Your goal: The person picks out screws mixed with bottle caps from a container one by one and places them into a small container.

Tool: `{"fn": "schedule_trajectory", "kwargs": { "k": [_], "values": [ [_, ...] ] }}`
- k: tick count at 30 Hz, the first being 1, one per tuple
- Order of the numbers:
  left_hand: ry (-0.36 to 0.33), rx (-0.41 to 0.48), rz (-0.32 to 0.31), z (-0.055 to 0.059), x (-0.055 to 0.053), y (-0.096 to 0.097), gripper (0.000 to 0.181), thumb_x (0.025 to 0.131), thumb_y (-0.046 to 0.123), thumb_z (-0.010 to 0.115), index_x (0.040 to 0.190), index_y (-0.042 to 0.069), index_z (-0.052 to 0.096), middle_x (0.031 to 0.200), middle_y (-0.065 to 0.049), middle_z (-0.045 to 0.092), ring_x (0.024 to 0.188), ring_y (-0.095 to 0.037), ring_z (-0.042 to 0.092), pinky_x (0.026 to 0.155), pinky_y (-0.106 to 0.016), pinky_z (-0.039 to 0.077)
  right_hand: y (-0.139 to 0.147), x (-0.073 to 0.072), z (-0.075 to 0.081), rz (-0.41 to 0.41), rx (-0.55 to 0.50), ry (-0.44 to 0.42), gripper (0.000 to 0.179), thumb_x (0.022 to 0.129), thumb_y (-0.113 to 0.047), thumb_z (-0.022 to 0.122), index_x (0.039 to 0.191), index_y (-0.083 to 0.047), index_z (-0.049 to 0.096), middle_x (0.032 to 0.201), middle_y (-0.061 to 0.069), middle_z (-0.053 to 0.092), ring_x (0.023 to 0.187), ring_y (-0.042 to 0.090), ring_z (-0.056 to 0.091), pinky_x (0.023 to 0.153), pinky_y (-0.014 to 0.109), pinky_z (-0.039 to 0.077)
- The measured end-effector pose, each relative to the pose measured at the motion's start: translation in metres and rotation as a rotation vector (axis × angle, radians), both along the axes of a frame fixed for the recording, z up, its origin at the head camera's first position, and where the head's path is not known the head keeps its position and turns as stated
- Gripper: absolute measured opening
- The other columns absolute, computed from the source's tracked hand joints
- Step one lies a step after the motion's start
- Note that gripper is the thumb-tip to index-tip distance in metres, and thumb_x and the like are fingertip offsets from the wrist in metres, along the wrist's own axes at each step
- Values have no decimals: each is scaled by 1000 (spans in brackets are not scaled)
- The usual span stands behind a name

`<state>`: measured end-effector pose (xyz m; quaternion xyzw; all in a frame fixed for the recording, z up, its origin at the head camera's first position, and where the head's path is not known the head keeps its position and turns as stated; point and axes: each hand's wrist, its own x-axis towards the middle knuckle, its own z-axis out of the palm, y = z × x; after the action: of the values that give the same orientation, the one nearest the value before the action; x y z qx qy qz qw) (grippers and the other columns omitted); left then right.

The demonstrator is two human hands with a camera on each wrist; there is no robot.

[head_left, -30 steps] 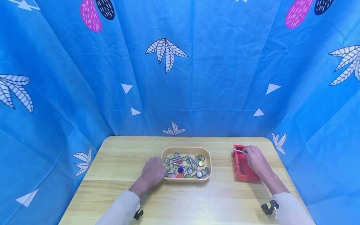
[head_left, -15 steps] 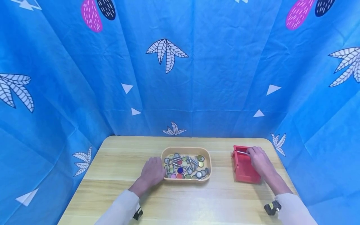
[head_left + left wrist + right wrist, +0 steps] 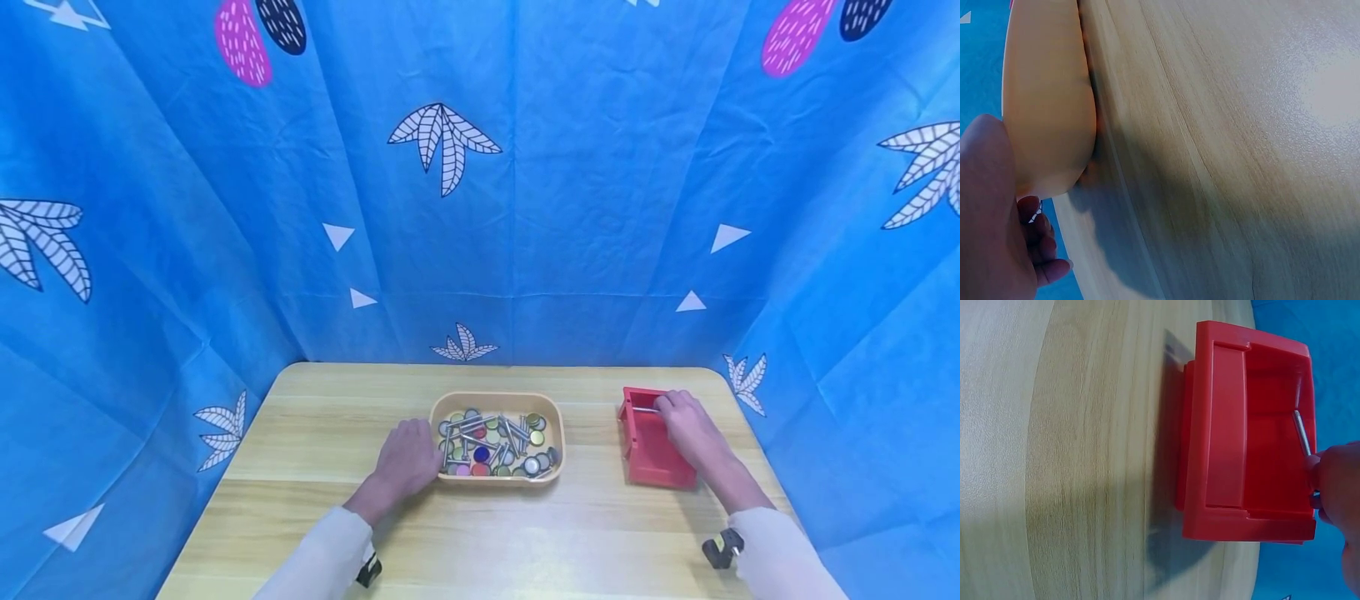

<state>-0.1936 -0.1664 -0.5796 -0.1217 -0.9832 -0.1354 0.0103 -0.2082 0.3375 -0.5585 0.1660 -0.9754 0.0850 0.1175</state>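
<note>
In the head view my left hand (image 3: 408,457) grips the left end of a tan plastic tray (image 3: 498,481). The left wrist view has its thumb (image 3: 988,150) along the tray's side and the other fingers curled at the corner. Inside the tray lie silver bolts (image 3: 477,441) and round coloured caps (image 3: 481,454). My right hand (image 3: 693,429) is at the back of a red open bin (image 3: 660,477), pinching a thin silver bolt (image 3: 1301,431). The bolt's free end reaches over the bin's inside, and the fingers partly cover its head end.
Both containers stand on a light wood table (image 3: 525,542), the red bin near its right edge. Blue patterned cloth (image 3: 585,208) hangs behind and at both sides. A small black device (image 3: 722,548) is worn at each wrist.
My right hand has moved slightly right, and the bolt has shifted from over the bin's left rim to inside its outline. The left hand and the tray have stayed in place.
</note>
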Motion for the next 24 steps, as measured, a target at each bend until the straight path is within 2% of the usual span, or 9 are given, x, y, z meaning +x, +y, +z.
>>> {"fn": "schedule_trajectory", "kwargs": {
  "k": [4, 11, 17, 24],
  "values": [
    [-5, 5, 4, 0, 0, 0, 22, 86, 24, 59, 91, 2, 56, 80, -7, 49, 73, -22, 44, 67, -35, 38, -1, -2, -3, 22, 56, -7, 36, 78, 11, 77, 113, 4, 68, 115, 22, 68, 111, 38, 62, 94, 53, 57],
    [1, 25, 6, 2, 0, 1, 20, 84, 21, 61, 87, 2, 56, 76, -7, 49, 69, -22, 44, 62, -34, 37, -2, -8, -7, 71, 157, 34, 33, 73, 9, 82, 104, 5, 70, 105, 21, 71, 105, 39, 65, 95, 54, 56],
    [-7, 23, 16, -1, -1, 1, 20, 83, 22, 60, 88, 3, 56, 77, -6, 49, 67, -21, 44, 61, -32, 36, -4, -11, -10, 59, 272, 6, 38, 68, 4, 89, 102, 3, 72, 100, 20, 73, 99, 37, 67, 99, 61, 50],
    [-5, 17, 24, -2, -2, 0, 19, 84, 23, 60, 86, 5, 55, 76, -6, 48, 66, -21, 43, 60, -31, 34, -6, -15, -15, 67, 365, -1, 33, 66, -3, 93, 91, -1, 71, 89, 16, 73, 88, 34, 68, 96, 62, 45]
  ]
}}
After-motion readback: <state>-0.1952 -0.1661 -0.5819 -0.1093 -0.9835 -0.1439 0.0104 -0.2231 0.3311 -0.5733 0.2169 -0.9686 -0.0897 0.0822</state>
